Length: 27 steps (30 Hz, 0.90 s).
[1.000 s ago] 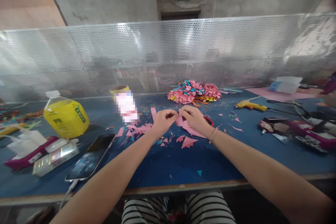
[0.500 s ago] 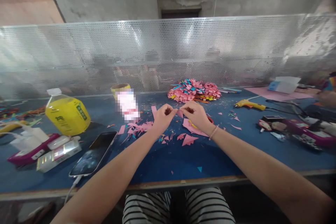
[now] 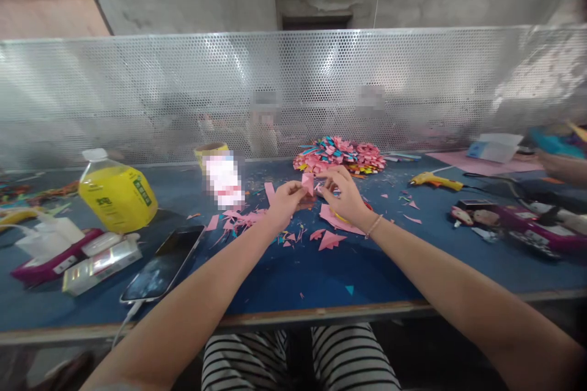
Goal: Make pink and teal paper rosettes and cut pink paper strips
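My left hand (image 3: 290, 197) pinches a small folded piece of pink paper (image 3: 307, 182), held upright a little above the blue table. Close to its right side is my right hand (image 3: 345, 197), thumb and forefinger apart at the paper's edge. Whether those fingertips touch it is too small to tell. Under the right hand lies a larger pink paper sheet (image 3: 331, 218), with something yellow and red partly hidden there. Pink paper scraps (image 3: 243, 220) are strewn left of my hands, and a jagged pink cutting (image 3: 332, 240) lies nearer me.
Behind my hands sits a heap of pink and blue paper pieces (image 3: 337, 153). A yellow glue gun (image 3: 438, 181) and purple power strip (image 3: 541, 229) are on the right, near another person's hand. A yellow bottle (image 3: 117, 195), phone (image 3: 165, 263) and tape roll (image 3: 211, 149) stand or lie left.
The pink paper has come into clearer view, raised in my left fingers. My right fingers have spread from their pinch. At the right edge, another person's hand has moved, with something blue beside it.
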Tool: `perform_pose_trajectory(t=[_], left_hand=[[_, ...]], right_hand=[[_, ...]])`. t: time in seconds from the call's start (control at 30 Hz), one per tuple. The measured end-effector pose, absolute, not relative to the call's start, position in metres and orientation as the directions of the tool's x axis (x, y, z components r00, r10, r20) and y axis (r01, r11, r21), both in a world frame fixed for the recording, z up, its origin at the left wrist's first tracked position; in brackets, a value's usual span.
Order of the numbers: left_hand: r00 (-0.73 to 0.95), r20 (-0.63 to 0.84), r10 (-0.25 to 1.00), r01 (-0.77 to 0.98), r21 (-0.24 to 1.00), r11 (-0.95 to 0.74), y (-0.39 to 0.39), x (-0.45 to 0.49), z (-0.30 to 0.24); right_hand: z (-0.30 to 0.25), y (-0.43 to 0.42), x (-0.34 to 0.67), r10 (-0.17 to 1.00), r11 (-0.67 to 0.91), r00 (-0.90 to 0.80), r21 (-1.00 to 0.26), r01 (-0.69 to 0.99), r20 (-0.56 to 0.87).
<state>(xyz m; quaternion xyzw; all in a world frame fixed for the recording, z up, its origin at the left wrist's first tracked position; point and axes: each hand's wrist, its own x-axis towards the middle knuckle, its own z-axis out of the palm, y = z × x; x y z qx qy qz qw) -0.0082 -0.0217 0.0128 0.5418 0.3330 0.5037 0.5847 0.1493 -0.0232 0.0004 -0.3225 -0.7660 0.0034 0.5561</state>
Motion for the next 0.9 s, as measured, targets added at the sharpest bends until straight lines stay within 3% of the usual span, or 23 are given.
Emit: perform_pose_trajectory(t=[0.1, 0.23, 0.4, 0.7, 0.9], left_hand=[[0.302, 0.165, 0.939, -0.121, 0.984, -0.134, -0.023, -0.007, 0.013], [0.341, 0.167, 0.925, 0.050, 0.979, -0.195, -0.021, -0.006, 0.011], [0.353, 0.189, 0.916, 0.041, 0.975, -0.217, -0.018, -0.005, 0.009], [0.288, 0.278, 0.916, -0.126, 0.960, -0.252, -0.014, -0.003, 0.003], [0.278, 0.288, 0.916, -0.182, 0.952, -0.245, -0.018, -0.002, 0.006]], right_hand=[[0.004, -0.023, 0.154, 0.536, 0.778, -0.161, -0.410, 0.476, 0.829], [0.010, -0.022, 0.157, 0.505, 0.799, -0.267, -0.328, 0.503, 0.821], [0.012, -0.022, 0.156, 0.446, 0.832, -0.373, -0.223, 0.509, 0.813], [0.009, -0.025, 0.149, 0.634, 0.723, -0.186, -0.492, 0.485, 0.750], [0.010, -0.029, 0.145, 0.648, 0.705, -0.129, -0.528, 0.473, 0.750]])
